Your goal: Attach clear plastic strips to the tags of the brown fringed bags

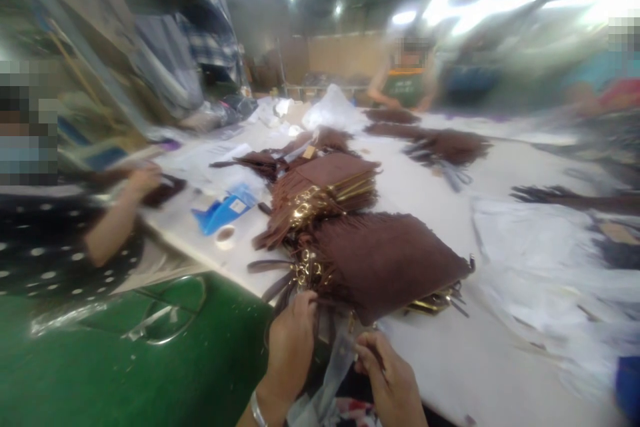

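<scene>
My left hand [291, 340] is closed around brown straps that hang off the near edge of a stack of brown suede bags [385, 260] with gold clasps. My right hand [387, 373] pinches a clear plastic sleeve [336, 367] that hangs between both hands. A silver bangle [257, 409] sits on my left wrist. A second pile of the same brown bags [325, 190] lies just behind the first.
The white table [450, 360] stretches away to the right, with clear plastic bags [540, 260] on it. More brown bags [440, 143] lie farther back. A blue packet [223, 210] and a tape roll [225, 235] lie at left. A person in a dotted top [55, 240] sits left; others stand beyond. Green fabric [150, 360] hangs below.
</scene>
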Tool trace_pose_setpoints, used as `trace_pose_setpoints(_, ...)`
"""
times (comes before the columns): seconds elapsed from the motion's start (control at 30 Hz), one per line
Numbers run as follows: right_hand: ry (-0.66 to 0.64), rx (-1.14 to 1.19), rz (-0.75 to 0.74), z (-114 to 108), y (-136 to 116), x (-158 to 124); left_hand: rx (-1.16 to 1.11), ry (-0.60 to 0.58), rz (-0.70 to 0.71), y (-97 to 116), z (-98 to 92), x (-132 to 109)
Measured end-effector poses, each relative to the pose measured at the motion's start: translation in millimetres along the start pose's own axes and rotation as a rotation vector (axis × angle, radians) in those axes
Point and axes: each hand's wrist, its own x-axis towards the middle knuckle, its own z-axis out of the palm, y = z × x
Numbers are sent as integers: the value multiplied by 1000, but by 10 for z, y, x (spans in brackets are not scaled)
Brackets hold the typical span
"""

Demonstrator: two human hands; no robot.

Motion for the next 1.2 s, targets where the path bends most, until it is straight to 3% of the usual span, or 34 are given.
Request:
trace_pose_setpoints(0.13,-5,-21,28,-7,-13,-15,-246,135,-247,-21,-89,-151)
trace_pose_setpoints(0.2,-10,-36,33,-10,-38,-14,-388,7,-297,1,-62,-274)
trace_pose_setpoints(0.3,-4,-58,3,-22,-90,-8,-560,-297,-239,23,48,-401)
trace_pose_setpoints(0.37,13,-76,-16,-32,-120,-8,-642,-437,-212,19,121,-422)
trace_pose_setpoints(0.5,90,-158,-69,-28,-136,-6,-776,-586,-266,9,175,-381)
trace_pose_setpoints(0.57,188,-266,-185,-17,-131,11,-833,-623,-279,10,179,-361)
trace_pose_setpoints(0.7,408,-614,-624,-22,-163,81,-916,-635,-290,-22,242,-358)
trace_pose_setpoints(0.77,448,-739,-744,-43,-205,125,-971,-615,-306,-53,293,-366)
trace_pose_setpoints(0.9,469,-845,-772,-86,-277,201,-1029,-509,-364,-81,360,-364)
trace_pose_setpoints(1.07,443,-846,-749,-70,-271,248,-1256,-564,-397,-3,427,-337)
trace_pose_setpoints(1.2,475,-810,-668,-41,-229,250,-1378,-533,-449,35,506,-355)
